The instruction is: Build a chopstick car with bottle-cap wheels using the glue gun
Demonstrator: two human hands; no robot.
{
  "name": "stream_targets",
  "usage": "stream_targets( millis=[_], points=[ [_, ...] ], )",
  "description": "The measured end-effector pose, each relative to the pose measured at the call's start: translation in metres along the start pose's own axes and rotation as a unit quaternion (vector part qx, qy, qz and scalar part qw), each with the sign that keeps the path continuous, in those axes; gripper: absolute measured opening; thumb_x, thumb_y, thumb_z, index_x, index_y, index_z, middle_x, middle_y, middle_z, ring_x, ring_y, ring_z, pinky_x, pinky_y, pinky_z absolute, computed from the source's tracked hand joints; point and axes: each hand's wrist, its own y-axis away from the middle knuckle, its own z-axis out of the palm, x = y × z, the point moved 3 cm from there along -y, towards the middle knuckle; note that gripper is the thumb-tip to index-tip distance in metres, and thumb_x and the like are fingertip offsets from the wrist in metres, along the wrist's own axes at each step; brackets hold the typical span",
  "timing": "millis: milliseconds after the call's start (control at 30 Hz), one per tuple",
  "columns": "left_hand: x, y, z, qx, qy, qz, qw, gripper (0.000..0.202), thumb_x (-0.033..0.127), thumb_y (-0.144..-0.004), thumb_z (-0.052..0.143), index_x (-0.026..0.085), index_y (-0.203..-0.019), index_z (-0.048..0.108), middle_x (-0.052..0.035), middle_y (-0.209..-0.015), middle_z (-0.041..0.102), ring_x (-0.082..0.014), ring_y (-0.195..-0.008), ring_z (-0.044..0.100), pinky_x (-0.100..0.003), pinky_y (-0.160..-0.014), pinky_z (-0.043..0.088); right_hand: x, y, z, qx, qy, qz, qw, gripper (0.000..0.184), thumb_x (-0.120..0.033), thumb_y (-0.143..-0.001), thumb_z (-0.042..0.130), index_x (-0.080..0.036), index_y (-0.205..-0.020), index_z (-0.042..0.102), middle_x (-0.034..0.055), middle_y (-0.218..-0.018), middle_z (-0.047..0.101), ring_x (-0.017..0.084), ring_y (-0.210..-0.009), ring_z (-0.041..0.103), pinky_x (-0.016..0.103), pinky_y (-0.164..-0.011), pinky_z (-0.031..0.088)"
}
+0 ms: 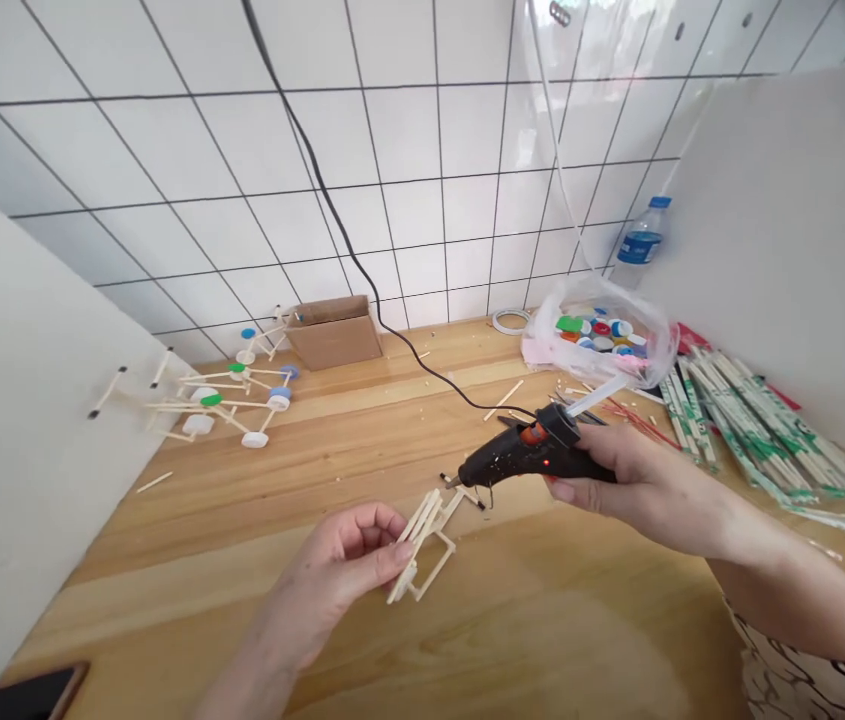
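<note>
A white tiled wall (407,140) stands behind a light brown wooden table (557,640). A plain left panel (9,430) and a plain right panel (804,230) close in the sides. Bright light (617,50) shines off the wall, high on the right.

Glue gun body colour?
Black body on the glue gun; shows best in the head view, the only one.
</note>
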Motion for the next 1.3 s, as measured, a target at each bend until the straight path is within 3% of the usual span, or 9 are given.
stream_targets(
  millis=[200, 567, 1033, 1200, 1300],
  points=[
    [-0.005, 0.000, -0.001, 0.008, -0.011, -0.004, 1.000, 0.025, 0.035, -0.063, 0.071, 0.014, -0.068, 0.057, -0.0003, -0.058, 0.062, -0.0108, -0.054, 0.050, -0.021, -0.055, 0.037, 0.004, 0.001, 0.005, -0.008, -0.032, -0.007, 0.999, 0.020, -0.031, -0.079, 0.054, -0.017, -0.093, 0.059, -0.0008, -0.072, 0.054, 0.013, -0.065, 0.050, 0.022, -0.054, 0.039],
    [-0.006, -0.001, -0.001, 0.030, 0.001, -0.021, 0.999, 0.025, 0.033, -0.060, 0.075, 0.015, -0.067, 0.059, 0.0010, -0.056, 0.061, -0.0108, -0.053, 0.051, -0.021, -0.055, 0.038, 0.001, 0.003, 0.007, 0.000, -0.062, -0.029, 0.998, 0.025, -0.026, -0.079, 0.054, -0.019, -0.103, 0.061, -0.0003, -0.082, 0.062, 0.015, -0.074, 0.056, 0.021, -0.062, 0.043],
    [0.000, 0.004, 0.004, 0.052, 0.010, -0.002, 0.999, 0.024, 0.032, -0.058, 0.076, 0.015, -0.064, 0.060, 0.0023, -0.053, 0.059, -0.0099, -0.051, 0.049, -0.021, -0.055, 0.038, 0.005, 0.002, 0.007, -0.036, -0.070, -0.056, 0.995, 0.028, -0.023, -0.078, 0.054, -0.019, -0.106, 0.059, -0.0009, -0.091, 0.064, 0.016, -0.081, 0.057, 0.022, -0.068, 0.043],
    [0.001, 0.004, 0.005, 0.044, 0.001, -0.008, 0.999, 0.025, 0.034, -0.058, 0.075, 0.015, -0.064, 0.060, 0.0015, -0.054, 0.060, -0.0108, -0.052, 0.050, -0.022, -0.054, 0.038, 0.020, -0.011, 0.000, -0.009, -0.040, -0.032, 0.999, 0.025, -0.028, -0.077, 0.055, -0.017, -0.099, 0.061, -0.0002, -0.081, 0.061, 0.014, -0.070, 0.054, 0.022, -0.059, 0.040],
    [0.000, 0.003, 0.003, 0.039, 0.000, -0.008, 0.999, 0.026, 0.035, -0.057, 0.075, 0.015, -0.065, 0.059, 0.0008, -0.055, 0.060, -0.0116, -0.052, 0.050, -0.023, -0.055, 0.038, 0.027, -0.026, -0.010, 0.042, -0.039, -0.024, 0.998, 0.023, -0.029, -0.075, 0.056, -0.016, -0.094, 0.061, -0.0008, -0.074, 0.059, 0.012, -0.062, 0.050, 0.021, -0.054, 0.037]
  ],
)
